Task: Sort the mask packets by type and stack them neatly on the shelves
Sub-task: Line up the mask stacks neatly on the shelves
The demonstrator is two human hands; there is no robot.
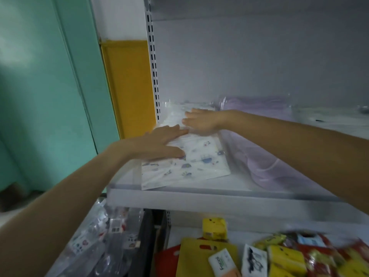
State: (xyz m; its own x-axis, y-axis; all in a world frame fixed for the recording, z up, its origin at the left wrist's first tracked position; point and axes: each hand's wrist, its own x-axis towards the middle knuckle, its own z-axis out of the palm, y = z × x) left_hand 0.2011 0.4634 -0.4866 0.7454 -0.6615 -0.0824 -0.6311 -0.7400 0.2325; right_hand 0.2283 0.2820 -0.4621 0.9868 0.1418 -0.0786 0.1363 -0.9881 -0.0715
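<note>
Teal wall [40, 86] fills the left, then a yellow panel [127, 86] and a white slotted upright [153, 66] at the shelf's left end. On the white shelf [199, 198] lies a flat, glossy printed mask packet [191, 168], white with small blue figures. Its long axis runs roughly along the shelf front, skewed so that the right end sits further back, and its front-left corner reaches the lip. The left hand [159, 141] lies flat on the packet's near-left part, fingers straight and together, pointing right. The right hand [199, 121], blurred, rests palm down on the far end, fingers stretched left. The 2 hands nearly meet. Just right of the packet are soft lilac mask packets [269, 162] in clear film. Bare shelf shows along the front lip. Below are clear packets [95, 242] at the left and yellow packs [214, 228] at the right.
</note>
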